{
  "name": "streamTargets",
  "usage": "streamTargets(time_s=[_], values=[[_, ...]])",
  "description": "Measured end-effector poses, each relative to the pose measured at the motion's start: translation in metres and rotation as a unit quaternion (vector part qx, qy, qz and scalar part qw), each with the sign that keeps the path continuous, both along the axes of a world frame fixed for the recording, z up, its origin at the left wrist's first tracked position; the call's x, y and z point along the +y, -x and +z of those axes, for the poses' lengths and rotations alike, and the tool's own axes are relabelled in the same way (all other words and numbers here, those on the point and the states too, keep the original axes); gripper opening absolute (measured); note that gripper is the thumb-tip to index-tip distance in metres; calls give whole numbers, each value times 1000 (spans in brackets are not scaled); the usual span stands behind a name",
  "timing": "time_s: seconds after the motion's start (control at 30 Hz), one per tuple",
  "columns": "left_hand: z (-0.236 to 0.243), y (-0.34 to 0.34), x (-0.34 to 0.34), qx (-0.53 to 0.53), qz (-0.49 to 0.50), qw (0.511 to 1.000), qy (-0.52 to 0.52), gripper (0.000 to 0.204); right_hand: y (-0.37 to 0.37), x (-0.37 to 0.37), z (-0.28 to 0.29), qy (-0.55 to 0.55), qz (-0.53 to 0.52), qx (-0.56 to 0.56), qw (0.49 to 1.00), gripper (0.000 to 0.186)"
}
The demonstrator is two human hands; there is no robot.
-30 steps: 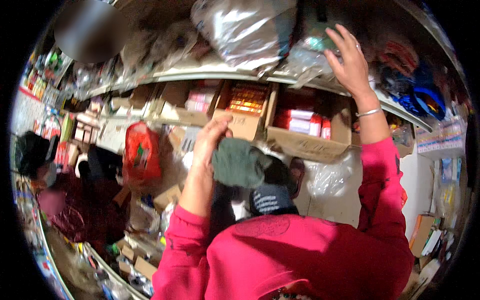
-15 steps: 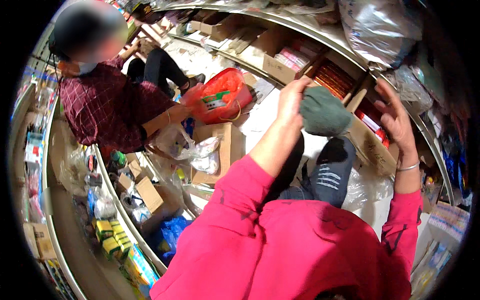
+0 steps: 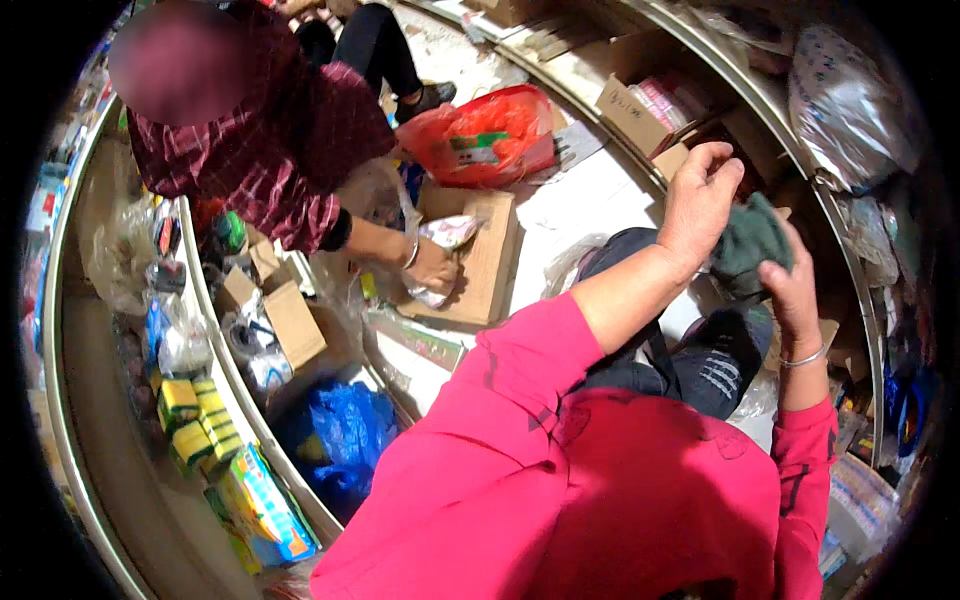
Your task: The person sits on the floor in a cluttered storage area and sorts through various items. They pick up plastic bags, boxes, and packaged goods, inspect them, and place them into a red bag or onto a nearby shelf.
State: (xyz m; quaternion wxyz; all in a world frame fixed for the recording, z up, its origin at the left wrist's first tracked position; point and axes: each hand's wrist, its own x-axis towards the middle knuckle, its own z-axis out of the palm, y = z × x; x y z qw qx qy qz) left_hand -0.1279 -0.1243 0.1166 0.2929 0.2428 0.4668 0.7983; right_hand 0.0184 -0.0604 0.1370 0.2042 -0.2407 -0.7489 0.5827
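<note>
A dark green piece of cloth, bunched up like a soft cap or pouch, is above my knees at the right. My right hand grips its right side, thumb in front and fingers around the edge. Close by on the left is my left hand, its fingers curled together. Whether those fingers hold anything is hidden from view. Behind the hands, an open cardboard box of pink packets stands on the low shelf.
At the left, a person in a maroon checked shirt reaches into a cardboard box. A red plastic bag lies beyond it. Blue plastic bags and yellow-green sponges are lower left. A silvery plastic bag sits upper right.
My view has turned, so the surroundings sit further left. My right hand has come in and gripped the cloth; the left hand's fingers have curled. The other person's arm now reaches into the box.
</note>
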Motion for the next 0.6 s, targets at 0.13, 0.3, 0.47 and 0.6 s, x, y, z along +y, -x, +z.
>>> streamTargets(time_s=[0.13, 0.3, 0.47, 0.6], values=[[-53, 40, -36, 48, 20, 998, 44, 24, -14, 30, -16, 93, -83, 112, 986, 61], [-146, 79, -136, 158, 28, 942, 295, 22, -57, 62, -25, 368, -75, 244, 894, 43], [-242, 95, -231, 108, 42, 892, 438, 20, -48, 55, -33, 359, -9, 258, 897, 42], [-272, 92, -268, 115, 55, 843, 523, 19, -38, 56, -56, 385, -47, 275, 880, 43]])
